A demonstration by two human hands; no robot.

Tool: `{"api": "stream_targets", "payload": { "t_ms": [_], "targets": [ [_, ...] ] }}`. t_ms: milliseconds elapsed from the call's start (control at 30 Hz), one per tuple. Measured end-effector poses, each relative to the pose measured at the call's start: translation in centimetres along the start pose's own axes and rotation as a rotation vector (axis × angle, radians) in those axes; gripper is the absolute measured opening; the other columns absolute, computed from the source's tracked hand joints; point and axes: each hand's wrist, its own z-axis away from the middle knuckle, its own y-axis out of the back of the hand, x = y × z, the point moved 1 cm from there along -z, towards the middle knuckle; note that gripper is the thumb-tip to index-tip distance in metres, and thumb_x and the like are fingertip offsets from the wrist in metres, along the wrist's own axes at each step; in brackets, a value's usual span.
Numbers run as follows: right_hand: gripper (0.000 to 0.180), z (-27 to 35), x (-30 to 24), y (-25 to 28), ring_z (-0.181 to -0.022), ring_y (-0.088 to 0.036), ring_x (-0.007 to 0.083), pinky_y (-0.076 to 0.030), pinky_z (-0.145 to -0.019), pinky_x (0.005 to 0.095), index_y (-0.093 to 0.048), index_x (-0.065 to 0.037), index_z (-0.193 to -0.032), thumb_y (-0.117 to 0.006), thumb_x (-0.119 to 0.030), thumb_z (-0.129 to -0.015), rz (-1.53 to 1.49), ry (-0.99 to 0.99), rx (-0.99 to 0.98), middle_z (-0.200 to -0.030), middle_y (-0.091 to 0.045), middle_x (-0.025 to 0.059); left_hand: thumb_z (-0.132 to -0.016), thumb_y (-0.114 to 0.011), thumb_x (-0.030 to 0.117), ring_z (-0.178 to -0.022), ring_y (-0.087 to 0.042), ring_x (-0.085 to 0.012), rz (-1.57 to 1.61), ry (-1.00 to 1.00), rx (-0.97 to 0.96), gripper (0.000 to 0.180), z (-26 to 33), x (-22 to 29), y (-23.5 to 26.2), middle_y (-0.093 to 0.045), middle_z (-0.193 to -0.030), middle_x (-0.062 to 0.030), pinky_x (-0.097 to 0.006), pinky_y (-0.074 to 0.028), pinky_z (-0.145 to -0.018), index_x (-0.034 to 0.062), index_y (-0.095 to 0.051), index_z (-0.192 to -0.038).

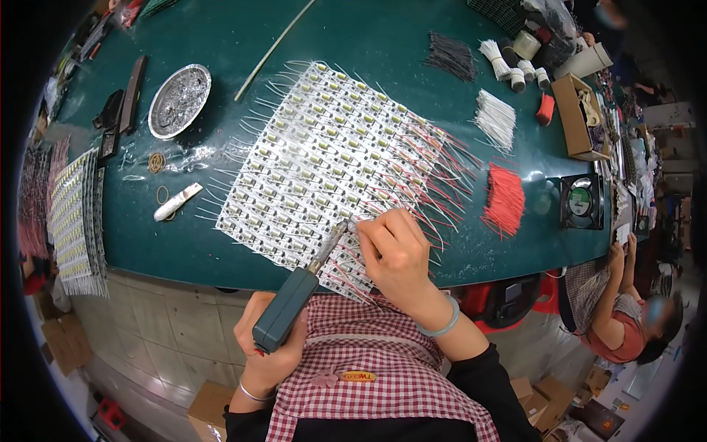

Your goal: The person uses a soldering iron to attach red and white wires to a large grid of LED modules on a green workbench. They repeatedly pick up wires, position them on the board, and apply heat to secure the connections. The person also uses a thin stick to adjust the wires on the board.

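Observation:
My left hand (274,335) is wrapped round the dark green body of a soldering gun (286,309). Its metal tip slants up and right to the panel of small white circuit boards (309,158). Right by that tip, my right hand (398,254) is closed in a pinch over the panel; what its fingertips hold is too small to make out. White wires stick out along the panel's left side, and red wires (442,166) fan out from its right side. The panel lies at a slant on the green table (221,258), and my right hand covers part of its lower right.
Bundles of red wires (504,199), white wires (496,120) and black wires (451,55) lie to the right, near a small fan (581,201) and a cardboard box (578,118). A metal bowl (179,102), a white tube (177,202) and stacked panels (72,221) are left. Another person (626,317) works at right.

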Motion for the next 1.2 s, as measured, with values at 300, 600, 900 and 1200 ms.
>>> {"api": "stream_targets", "payload": {
  "t_ms": [300,600,900,1200],
  "targets": [
    [0.011,-0.1,-0.2,0.1,-0.069,-0.054,0.0247,-0.043,-0.061,0.0373,-0.065,-0.002,-0.082,-0.07,0.003,-0.074,0.001,0.004,-0.003,-0.075,-0.05,0.0066,-0.07,-0.074,-0.007,-0.071,-0.066,-0.0245,-0.005,0.009,0.053,0.021,0.2,0.1,0.1,-0.066,-0.088,-0.0148,-0.032,-0.051,-0.061,-0.0044,-0.068,-0.09],
    [0.008,0.0,-0.1,0.1,-0.069,-0.053,0.0249,-0.043,-0.06,0.0366,-0.061,-0.003,-0.077,-0.066,0.003,-0.073,0.045,0.012,-0.001,-0.074,-0.049,0.0075,-0.074,-0.074,-0.004,-0.078,-0.066,-0.0208,-0.006,0.091,0.04,0.026,0.8,-0.4,0.7,-0.067,-0.094,-0.0133,-0.03,-0.052,-0.066,-0.0065,-0.068,-0.1],
    [0.003,-3.1,1.8,6.4,-0.079,-0.059,0.0281,-0.049,-0.068,0.0379,-0.067,-0.002,-0.084,-0.069,-0.004,-0.083,-0.063,-0.035,-0.015,-0.083,-0.06,0.0102,-0.079,-0.075,-0.004,-0.085,-0.065,-0.0158,0.167,0.22,0.223,0.032,1.2,-1.6,0.2,-0.069,-0.103,-0.0117,-0.028,-0.052,-0.073,-0.0077,-0.066,-0.109],
    [0.005,-14.7,16.6,7.8,-0.088,-0.059,0.0299,-0.05,-0.075,0.0413,-0.069,-0.003,-0.085,-0.07,-0.004,-0.08,0.415,0.087,0.137,-0.087,-0.06,0.0098,-0.083,-0.074,-0.003,-0.063,-0.059,-0.0077,0.155,0.168,0.295,0.03,1.5,-4.2,0.3,-0.07,-0.099,-0.0092,-0.021,-0.045,-0.052,-0.0062,-0.066,-0.112]
  ]
}}
